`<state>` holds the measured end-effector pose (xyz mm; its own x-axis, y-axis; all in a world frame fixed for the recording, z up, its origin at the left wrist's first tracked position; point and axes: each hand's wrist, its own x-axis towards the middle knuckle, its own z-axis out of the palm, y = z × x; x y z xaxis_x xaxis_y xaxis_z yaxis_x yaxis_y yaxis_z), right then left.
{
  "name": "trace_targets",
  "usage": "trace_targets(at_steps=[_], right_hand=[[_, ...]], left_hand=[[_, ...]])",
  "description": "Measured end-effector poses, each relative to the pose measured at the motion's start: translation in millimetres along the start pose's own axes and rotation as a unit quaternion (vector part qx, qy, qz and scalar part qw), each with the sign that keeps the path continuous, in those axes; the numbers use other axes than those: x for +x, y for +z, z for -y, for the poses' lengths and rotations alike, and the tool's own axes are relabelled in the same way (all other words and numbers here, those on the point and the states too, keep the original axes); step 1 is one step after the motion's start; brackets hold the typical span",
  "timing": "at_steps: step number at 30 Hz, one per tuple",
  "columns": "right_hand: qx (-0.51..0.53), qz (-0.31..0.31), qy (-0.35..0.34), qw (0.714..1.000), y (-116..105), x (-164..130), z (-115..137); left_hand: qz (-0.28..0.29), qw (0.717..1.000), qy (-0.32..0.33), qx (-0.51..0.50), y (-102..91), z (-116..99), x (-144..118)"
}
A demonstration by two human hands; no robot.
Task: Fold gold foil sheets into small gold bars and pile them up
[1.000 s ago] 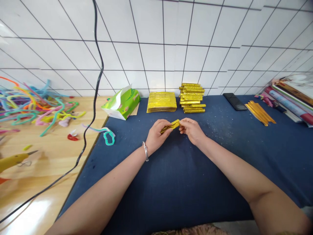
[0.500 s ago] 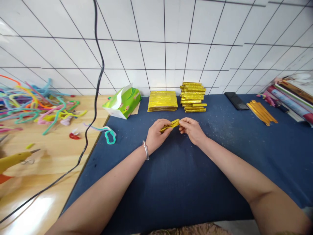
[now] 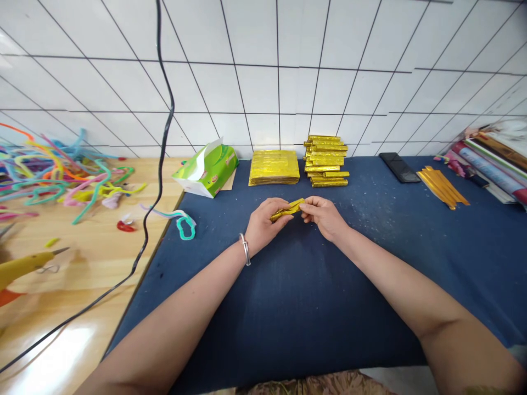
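Between my two hands is a folded piece of shiny gold foil paper (image 3: 293,207), held a little above the dark blue cloth (image 3: 288,296). My left hand (image 3: 267,224) is closed around its left end, with the thumb along the near side. The thumb and fingers of my right hand (image 3: 323,216) pinch its right end. Beyond my hands lies a flat stack of gold foil sheets (image 3: 274,167). Right of that stack is a pile of narrow rolled gold foil strips (image 3: 326,160). My fingers partly hide the piece.
A green tissue pack (image 3: 209,169) stands at the back left. Farther left, pipe cleaners (image 3: 99,184) and a yellow glue gun (image 3: 24,267) lie on wood. A black cable (image 3: 164,142) hangs in front. A phone (image 3: 398,167), flat gold strips (image 3: 442,186) and books (image 3: 494,170) are at right.
The right end of the gold foil piece has shifted slightly, and my right fingers have changed their pinch a little. Both hands stay in nearly the same place.
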<state>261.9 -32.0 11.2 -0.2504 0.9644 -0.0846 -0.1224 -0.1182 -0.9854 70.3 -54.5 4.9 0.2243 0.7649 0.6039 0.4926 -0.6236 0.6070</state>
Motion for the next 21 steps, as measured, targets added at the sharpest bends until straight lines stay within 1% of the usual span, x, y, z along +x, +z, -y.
trace_targets(at_steps=[4,7,9,12,16,18,21], right_hand=[[0.012,-0.001,0.000,1.000,-1,1,-1],[-0.009,-0.003,-0.026,1.000,0,-1,-2],[-0.047,-0.009,-0.059,0.997,2,-2,-2],[-0.124,-0.018,-0.116,0.985,6,-6,-1],[-0.183,-0.038,-0.154,0.970,14,-13,4],[-0.192,-0.049,-0.164,0.966,17,-15,6],[-0.188,-0.049,-0.169,0.966,19,-18,7]], left_hand=[[0.002,1.000,0.008,-0.003,-1.1,-1,0],[0.006,1.000,0.002,-0.006,-1.3,1,0],[0.013,1.000,-0.014,-0.017,-0.7,3,0],[0.036,0.997,-0.052,-0.038,1.7,4,-3],[0.065,0.991,-0.105,-0.050,5.8,3,-6],[0.073,0.991,-0.102,-0.040,7.1,2,-6],[0.094,0.994,-0.063,-0.005,7.6,1,-6]])
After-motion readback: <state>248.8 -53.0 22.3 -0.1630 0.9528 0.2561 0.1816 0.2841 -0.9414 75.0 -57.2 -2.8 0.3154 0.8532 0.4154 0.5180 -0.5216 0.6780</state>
